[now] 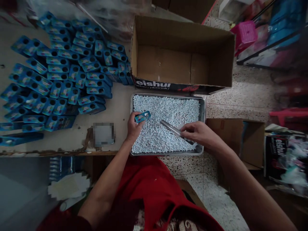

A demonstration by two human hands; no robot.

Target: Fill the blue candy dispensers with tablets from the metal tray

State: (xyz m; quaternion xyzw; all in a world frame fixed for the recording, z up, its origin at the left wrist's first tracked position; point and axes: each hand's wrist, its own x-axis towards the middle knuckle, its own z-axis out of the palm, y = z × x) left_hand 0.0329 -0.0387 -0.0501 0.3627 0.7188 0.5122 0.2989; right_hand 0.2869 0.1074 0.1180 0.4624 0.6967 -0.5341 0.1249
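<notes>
My left hand [135, 128] is closed around a small blue box [142, 116] with a hole in its top, held over the left side of a metal tray [204, 110]. Some white shows at the hole. Small pale blue-white pellets [154, 138] fill the tray. A metal scoop [170, 127], long and trough-shaped, is gripped in my right hand [194, 131]. Its tip points left toward the box, low over the pellets; whether it touches them I cannot tell. My right fingers wrap the scoop's near end.
Many similar blue boxes [64, 69] stand close together on the table [117, 112] to the left. Behind the tray is an open cardboard box [173, 64]. Another carton [226, 134] sits at the right, and a pink basket [246, 33] is at the back right.
</notes>
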